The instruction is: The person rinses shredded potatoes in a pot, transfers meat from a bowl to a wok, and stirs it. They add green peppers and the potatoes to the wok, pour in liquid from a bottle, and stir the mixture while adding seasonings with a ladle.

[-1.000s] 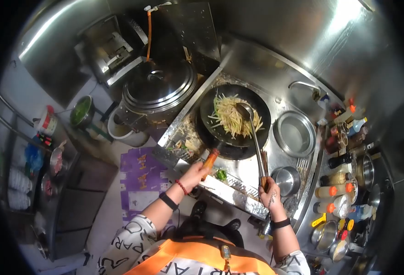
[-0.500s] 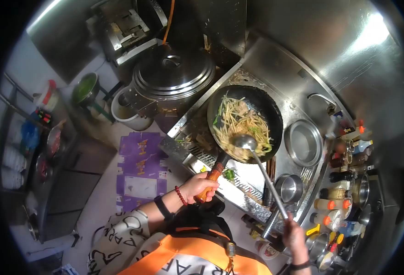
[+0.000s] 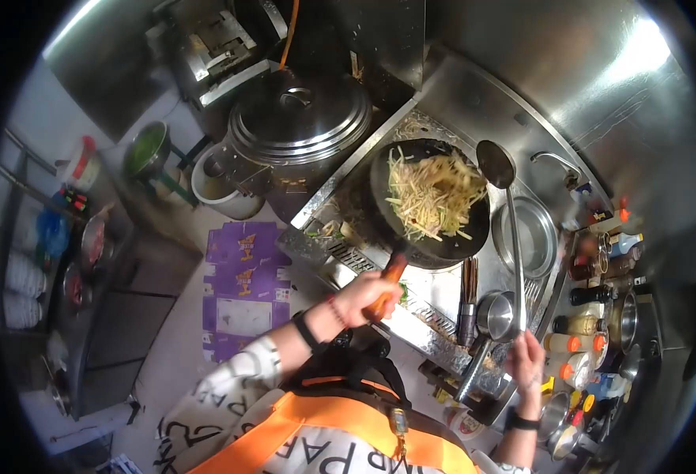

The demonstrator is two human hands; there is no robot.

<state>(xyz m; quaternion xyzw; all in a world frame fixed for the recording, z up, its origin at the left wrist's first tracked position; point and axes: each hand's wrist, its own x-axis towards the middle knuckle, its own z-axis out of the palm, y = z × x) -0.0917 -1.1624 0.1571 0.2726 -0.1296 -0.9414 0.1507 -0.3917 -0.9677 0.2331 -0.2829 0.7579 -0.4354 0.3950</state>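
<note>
My left hand (image 3: 367, 299) is wrapped around the wooden handle of a black wok (image 3: 476, 231), which is tilted over the stove. Pale shredded strips with bits of meat or sauce (image 3: 433, 199) are bunched and blurred above the wok, some seemingly in the air. My right hand (image 3: 526, 362) grips the long handle of a metal ladle (image 3: 514, 225). The ladle's bowl is raised just right of the wok, apart from the food.
A big lidded pot (image 3: 300, 118) stands left of the wok. On the right are a metal basin (image 3: 549, 237), a small saucepan (image 3: 496, 314) and several seasoning bottles (image 3: 565, 342). Flattened purple cardboard (image 3: 245, 276) lies on the floor.
The ladle has come out of the food and moved up to the right. My left hand has shifted the wok slightly right, and the food has been tossed upward.
</note>
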